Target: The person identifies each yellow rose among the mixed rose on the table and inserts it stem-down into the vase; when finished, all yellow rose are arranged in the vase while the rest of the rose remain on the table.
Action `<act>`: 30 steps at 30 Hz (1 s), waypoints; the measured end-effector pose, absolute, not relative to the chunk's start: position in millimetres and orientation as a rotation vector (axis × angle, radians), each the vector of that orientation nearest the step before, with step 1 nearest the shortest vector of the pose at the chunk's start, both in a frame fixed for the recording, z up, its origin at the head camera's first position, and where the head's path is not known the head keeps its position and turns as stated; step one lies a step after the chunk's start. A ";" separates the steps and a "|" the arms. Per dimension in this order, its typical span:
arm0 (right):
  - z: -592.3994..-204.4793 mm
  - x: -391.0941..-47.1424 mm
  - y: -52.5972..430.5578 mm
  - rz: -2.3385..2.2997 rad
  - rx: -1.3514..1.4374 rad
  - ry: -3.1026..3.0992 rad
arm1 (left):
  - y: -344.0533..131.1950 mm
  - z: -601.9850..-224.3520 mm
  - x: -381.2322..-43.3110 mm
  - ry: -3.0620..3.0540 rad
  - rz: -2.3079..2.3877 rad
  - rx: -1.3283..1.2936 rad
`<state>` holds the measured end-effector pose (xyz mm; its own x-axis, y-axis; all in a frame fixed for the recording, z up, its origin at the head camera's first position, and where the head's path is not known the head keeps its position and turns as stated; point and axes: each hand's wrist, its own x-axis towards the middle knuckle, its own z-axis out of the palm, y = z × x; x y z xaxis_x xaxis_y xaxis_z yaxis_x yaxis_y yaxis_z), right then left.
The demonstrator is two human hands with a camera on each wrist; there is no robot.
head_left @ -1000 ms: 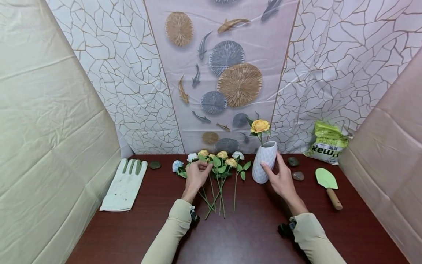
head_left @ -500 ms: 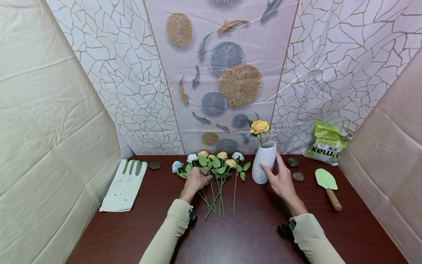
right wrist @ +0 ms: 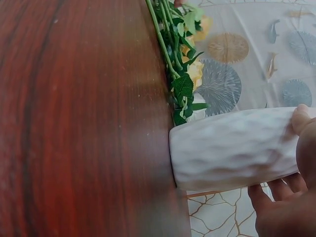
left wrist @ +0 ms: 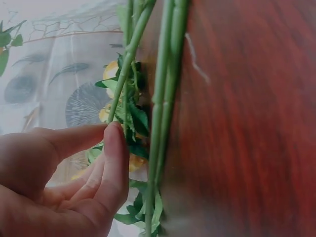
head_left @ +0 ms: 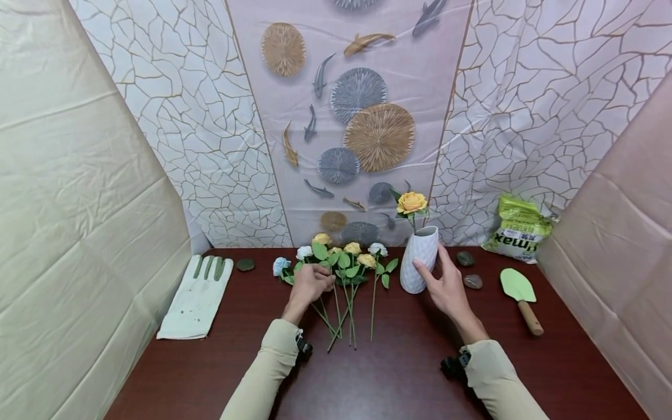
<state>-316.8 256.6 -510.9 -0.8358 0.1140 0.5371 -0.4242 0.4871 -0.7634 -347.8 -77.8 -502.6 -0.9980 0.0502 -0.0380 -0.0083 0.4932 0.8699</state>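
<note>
With thumb and index finger my left hand (head_left: 311, 283) pinches a green flower stem (left wrist: 126, 61), slightly raised off the table in the left wrist view. The stem seems to belong to the left yellow rose (head_left: 322, 239), though the hand hides part of it. Around it lie several artificial flowers: yellow roses (head_left: 367, 260), white ones (head_left: 377, 249) and a light blue one (head_left: 280, 266), with crossed stems. My right hand (head_left: 447, 287) grips a white textured vase (head_left: 415, 271), its thumb in front and fingers behind. The vase stands on the table holding one yellow rose (head_left: 412, 203).
A white glove (head_left: 194, 300) lies at the left by a dark stone (head_left: 245, 265). Right of the vase are two stones (head_left: 473, 282), a green trowel (head_left: 518, 286) with a wooden handle, and a green-white bag (head_left: 517, 230) against the back cloth.
My left hand has come down among the stems and now pinches one. The left yellow rose has risen slightly. My right hand keeps its grip on the vase.
</note>
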 end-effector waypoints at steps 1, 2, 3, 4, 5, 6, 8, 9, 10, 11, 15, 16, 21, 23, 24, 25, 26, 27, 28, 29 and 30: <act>-511.0 -317.0 256.5 1.339 0.254 -2.205 | -78.4 -500.9 -346.8 2.661 1.573 0.050; -511.1 -317.1 256.3 1.337 0.253 -2.205 | -79.0 -499.3 -345.8 2.668 1.588 0.067; -511.1 -317.1 256.2 1.337 0.255 -2.204 | -79.5 -497.7 -345.1 2.672 1.605 0.075; -511.0 -316.9 256.1 1.335 0.253 -2.205 | -80.0 -496.2 -344.4 2.676 1.625 0.079; -510.8 -316.7 256.0 1.338 0.254 -2.203 | -80.5 -495.3 -344.2 2.689 1.635 0.091; -510.5 -316.3 256.0 1.333 0.259 -2.202 | -81.0 -494.7 -344.2 2.706 1.643 0.102; -509.9 -315.6 255.8 1.334 0.256 -2.200 | -81.8 -493.6 -344.5 2.734 1.668 0.128; -509.7 -315.3 255.8 1.336 0.259 -2.198 | -82.0 -492.8 -345.0 2.742 1.689 0.139; -509.6 -315.2 255.8 1.336 0.261 -2.197 | -82.1 -492.0 -345.5 2.757 1.705 0.157; -509.6 -315.1 255.9 1.335 0.265 -2.193 | -82.0 -491.0 -346.2 2.766 1.727 0.174; -510.5 -315.4 256.1 1.328 0.261 -2.192 | -80.4 -484.4 -348.8 2.795 1.812 0.232; -510.5 -315.4 256.1 1.321 0.255 -2.195 | -79.6 -482.7 -349.4 2.810 1.821 0.245; -502.3 -309.3 250.8 1.311 0.236 -2.199 | -73.9 -473.6 -349.9 2.874 1.887 0.297; -494.5 -303.4 246.8 1.320 0.244 -2.191 | -70.8 -469.7 -349.1 2.881 1.928 0.308; -490.3 -300.1 245.1 1.320 0.254 -2.190 | -69.1 -467.6 -348.5 2.879 1.951 0.313; -486.2 -297.1 243.3 1.325 0.257 -2.187 | -67.1 -465.4 -347.9 2.866 1.982 0.320; -483.1 -294.8 242.1 1.326 0.268 -2.185 | -65.0 -463.1 -347.4 2.852 2.010 0.323; -481.7 -293.9 241.7 1.328 0.275 -2.184 | -62.8 -460.7 -346.7 2.820 2.049 0.336; -484.7 -295.8 243.4 1.333 0.290 -2.179 | -60.4 -458.4 -346.4 2.798 2.079 0.343; -488.2 -298.5 245.1 1.332 0.300 -2.177 | -58.0 -456.2 -345.9 2.772 2.111 0.351; -492.4 -301.8 247.4 1.330 0.302 -2.180 | -55.5 -453.8 -345.3 2.754 2.135 0.354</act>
